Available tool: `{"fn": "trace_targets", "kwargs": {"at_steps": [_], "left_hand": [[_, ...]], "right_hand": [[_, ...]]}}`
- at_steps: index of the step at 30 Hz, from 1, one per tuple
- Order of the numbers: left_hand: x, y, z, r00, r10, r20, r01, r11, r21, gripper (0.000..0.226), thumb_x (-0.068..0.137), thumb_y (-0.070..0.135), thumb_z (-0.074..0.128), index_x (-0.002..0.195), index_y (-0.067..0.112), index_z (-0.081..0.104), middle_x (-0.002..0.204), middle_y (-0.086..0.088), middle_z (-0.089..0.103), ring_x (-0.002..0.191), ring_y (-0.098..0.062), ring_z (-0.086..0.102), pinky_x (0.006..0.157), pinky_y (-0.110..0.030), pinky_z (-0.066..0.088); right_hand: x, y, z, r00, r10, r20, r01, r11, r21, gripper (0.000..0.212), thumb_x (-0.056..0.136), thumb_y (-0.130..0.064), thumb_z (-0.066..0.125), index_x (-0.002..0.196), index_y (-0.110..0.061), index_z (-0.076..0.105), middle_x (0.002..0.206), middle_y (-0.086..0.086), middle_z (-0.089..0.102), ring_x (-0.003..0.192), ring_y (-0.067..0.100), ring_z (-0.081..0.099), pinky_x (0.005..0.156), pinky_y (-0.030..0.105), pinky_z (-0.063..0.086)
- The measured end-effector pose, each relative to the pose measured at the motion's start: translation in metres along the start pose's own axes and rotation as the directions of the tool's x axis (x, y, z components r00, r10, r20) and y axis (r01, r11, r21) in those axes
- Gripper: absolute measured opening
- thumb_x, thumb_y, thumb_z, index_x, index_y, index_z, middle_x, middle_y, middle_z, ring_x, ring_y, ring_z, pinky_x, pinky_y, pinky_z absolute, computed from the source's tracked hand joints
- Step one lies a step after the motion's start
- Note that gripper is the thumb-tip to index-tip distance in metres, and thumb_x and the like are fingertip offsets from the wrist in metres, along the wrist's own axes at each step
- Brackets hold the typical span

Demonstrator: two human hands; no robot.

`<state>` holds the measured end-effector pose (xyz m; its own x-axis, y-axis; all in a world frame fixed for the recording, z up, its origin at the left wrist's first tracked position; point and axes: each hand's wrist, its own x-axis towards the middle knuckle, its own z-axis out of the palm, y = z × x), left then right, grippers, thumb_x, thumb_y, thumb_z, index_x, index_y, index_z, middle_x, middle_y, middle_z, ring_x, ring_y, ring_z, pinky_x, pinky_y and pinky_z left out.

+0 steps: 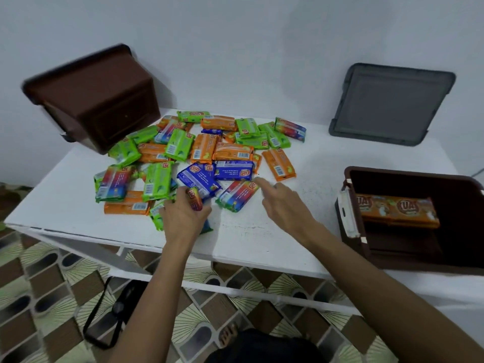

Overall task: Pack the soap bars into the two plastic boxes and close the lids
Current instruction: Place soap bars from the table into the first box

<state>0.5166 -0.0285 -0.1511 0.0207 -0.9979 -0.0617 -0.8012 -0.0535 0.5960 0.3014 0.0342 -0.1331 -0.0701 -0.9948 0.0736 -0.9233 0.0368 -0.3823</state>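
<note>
Several wrapped soap bars (201, 148) in green, orange, blue and multicolour lie heaped on the white table (262, 231). My left hand (183, 216) is shut on a multicolour bar (194, 199) at the heap's near edge. My right hand (282, 203) is open, its fingers reaching to a multicolour bar (237, 195) lying flat, fingertip at its far corner. A brown plastic box (408, 258) stands open at the right with orange soap bars (398, 208) inside. A second brown box (97, 98) stands tilted at the back left against the wall.
A grey lid (392, 103) leans against the wall at the back right. A white latch (347, 216) sits on the right box's left wall. Below the table is a patterned tile floor with a black strap and bag (115, 310).
</note>
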Motion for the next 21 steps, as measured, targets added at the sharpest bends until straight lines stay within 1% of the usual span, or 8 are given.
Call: {"fn": "trace_targets", "kwargs": {"at_steps": [2, 4, 6, 8, 11, 15, 19, 21], "left_hand": [[-0.004, 0.010, -0.010, 0.995, 0.097, -0.002, -0.096, 0.980, -0.173, 0.061, 0.075, 0.027, 0.079, 0.125, 0.022, 0.045, 0.110, -0.011, 0.063, 0.097, -0.029, 0.060, 0.080, -0.039, 0.053], [-0.012, 0.025, -0.018, 0.986, 0.167, 0.008, -0.154, 0.926, -0.345, 0.055, 0.076, 0.020, 0.079, 0.119, 0.027, 0.045, 0.098, 0.003, 0.065, 0.085, -0.016, 0.065, 0.065, -0.024, 0.053], [-0.022, 0.046, -0.020, 0.978, 0.209, 0.012, -0.174, 0.845, -0.506, 0.051, 0.078, 0.018, 0.079, 0.114, 0.031, 0.046, 0.102, 0.011, 0.063, 0.090, -0.010, 0.067, 0.065, -0.021, 0.055], [-0.033, 0.070, -0.016, 0.969, 0.248, -0.005, -0.198, 0.764, -0.613, 0.049, 0.079, 0.016, 0.079, 0.113, 0.030, 0.047, 0.112, 0.013, 0.062, 0.093, -0.007, 0.069, 0.074, -0.032, 0.059], [-0.051, 0.108, -0.001, 0.957, 0.289, -0.003, -0.191, 0.623, -0.758, 0.048, 0.081, 0.008, 0.076, 0.114, 0.026, 0.046, 0.117, -0.008, 0.060, 0.089, -0.024, 0.071, 0.075, -0.047, 0.060], [-0.077, 0.160, 0.024, 0.934, 0.357, 0.020, -0.157, 0.459, -0.875, 0.058, 0.083, -0.003, 0.069, 0.130, 0.021, 0.045, 0.129, -0.011, 0.054, 0.103, -0.028, 0.068, 0.078, -0.041, 0.059], [-0.098, 0.200, 0.057, 0.914, 0.397, 0.084, -0.084, 0.389, -0.917, 0.059, 0.085, -0.004, 0.066, 0.137, 0.017, 0.048, 0.132, -0.011, 0.055, 0.105, -0.028, 0.067, 0.081, -0.037, 0.058], [-0.106, 0.212, 0.075, 0.913, 0.395, 0.102, -0.066, 0.391, -0.918, 0.060, 0.085, -0.001, 0.068, 0.138, 0.020, 0.049, 0.134, -0.010, 0.054, 0.109, -0.029, 0.066, 0.081, -0.038, 0.058]], "right_hand": [[-0.003, 0.006, -0.020, 0.995, 0.011, -0.102, 0.002, 0.992, 0.123, 0.040, 0.099, -0.013, 0.046, 0.137, -0.022, 0.047, 0.109, 0.016, 0.064, 0.078, 0.014, 0.053, 0.061, 0.030, 0.049], [-0.011, 0.013, -0.042, 0.984, 0.087, -0.156, -0.032, 0.946, 0.323, 0.037, 0.097, -0.006, 0.045, 0.127, -0.025, 0.055, 0.104, 0.016, 0.064, 0.076, 0.019, 0.063, 0.060, 0.038, 0.058], [-0.024, 0.022, -0.067, 0.967, 0.215, -0.139, -0.099, 0.815, 0.571, 0.031, 0.099, -0.008, 0.042, 0.114, -0.028, 0.060, 0.109, 0.011, 0.060, 0.081, 0.020, 0.067, 0.058, 0.035, 0.061], [-0.038, 0.039, -0.092, 0.949, 0.281, -0.143, -0.105, 0.710, 0.696, 0.027, 0.101, -0.011, 0.041, 0.107, -0.027, 0.063, 0.112, 0.003, 0.058, 0.090, 0.018, 0.066, 0.057, 0.030, 0.061], [-0.064, 0.070, -0.128, 0.940, 0.272, -0.208, -0.031, 0.672, 0.739, 0.025, 0.101, -0.011, 0.045, 0.109, -0.024, 0.065, 0.111, -0.005, 0.060, 0.092, 0.016, 0.064, 0.055, 0.028, 0.058], [-0.096, 0.121, -0.166, 0.938, 0.295, -0.180, -0.031, 0.592, 0.805, 0.025, 0.098, -0.006, 0.049, 0.109, -0.018, 0.068, 0.111, 0.003, 0.063, 0.086, 0.014, 0.065, 0.058, 0.033, 0.057], [-0.121, 0.166, -0.186, 0.953, 0.293, -0.079, -0.103, 0.558, 0.823, 0.031, 0.095, 0.003, 0.047, 0.113, -0.014, 0.065, 0.112, 0.007, 0.065, 0.089, 0.013, 0.069, 0.062, 0.028, 0.057], [-0.127, 0.184, -0.183, 0.956, 0.291, -0.038, -0.142, 0.571, 0.809, 0.031, 0.094, 0.003, 0.048, 0.115, -0.014, 0.064, 0.113, 0.006, 0.065, 0.094, 0.018, 0.069, 0.066, 0.031, 0.060]]}}
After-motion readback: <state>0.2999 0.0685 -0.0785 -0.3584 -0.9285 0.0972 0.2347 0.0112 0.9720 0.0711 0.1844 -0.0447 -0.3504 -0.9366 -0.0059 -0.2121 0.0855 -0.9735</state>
